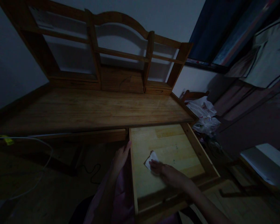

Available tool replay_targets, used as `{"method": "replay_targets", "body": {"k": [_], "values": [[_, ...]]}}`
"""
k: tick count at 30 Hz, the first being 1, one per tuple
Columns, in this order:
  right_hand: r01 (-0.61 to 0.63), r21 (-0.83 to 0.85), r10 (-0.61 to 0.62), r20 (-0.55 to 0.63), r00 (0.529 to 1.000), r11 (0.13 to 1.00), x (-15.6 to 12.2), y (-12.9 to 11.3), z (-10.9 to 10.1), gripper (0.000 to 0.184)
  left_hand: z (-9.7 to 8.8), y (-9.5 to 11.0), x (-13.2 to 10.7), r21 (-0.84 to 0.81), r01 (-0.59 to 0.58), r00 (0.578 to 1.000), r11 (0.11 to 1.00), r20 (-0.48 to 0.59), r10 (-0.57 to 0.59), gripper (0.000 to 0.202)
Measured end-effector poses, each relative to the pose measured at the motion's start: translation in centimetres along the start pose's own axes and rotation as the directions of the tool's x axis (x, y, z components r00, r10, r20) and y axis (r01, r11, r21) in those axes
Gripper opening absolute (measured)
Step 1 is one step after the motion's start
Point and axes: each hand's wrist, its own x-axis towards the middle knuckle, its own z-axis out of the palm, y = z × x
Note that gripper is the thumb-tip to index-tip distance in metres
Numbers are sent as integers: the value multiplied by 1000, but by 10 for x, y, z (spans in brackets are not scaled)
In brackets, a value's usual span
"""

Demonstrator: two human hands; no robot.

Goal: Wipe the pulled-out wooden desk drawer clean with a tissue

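Observation:
A pale wooden drawer (196, 146) stands pulled out from under a long wooden desk (88, 109). My right hand (164, 171) lies inside the drawer, its fingers pressed on a small white cloth or tissue (151, 159) on the drawer's bottom. My left hand (120, 157) rests against the drawer's left side wall, fingers stretched upward along the edge. The room is very dim.
A wooden hutch with bare shelves (121, 53) stands at the back of the desk. A chair with crumpled plastic bags (204, 115) is at the right. A white cable (37, 155) trails over the floor at left. A white-topped surface (263, 161) is at the far right.

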Motion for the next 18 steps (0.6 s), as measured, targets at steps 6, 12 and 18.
{"method": "replay_targets", "body": {"k": [6, 12, 18], "values": [[-186, -8, 184, -128, 975, 982, -26, 73, -32, 68, -1, -1, 0, -41, 11, 1000, 999, 23, -10, 77], [-616, -140, 543, -349, 764, 775, -72, 140, -79, 66, -1, -1, -1, -47, 2, 1000, 999, 23, -1, 78], [-698, -211, 585, -413, 698, 684, -83, 141, -82, 59, 0, -5, -1, -49, -11, 1000, 999, 19, 12, 76]]}}
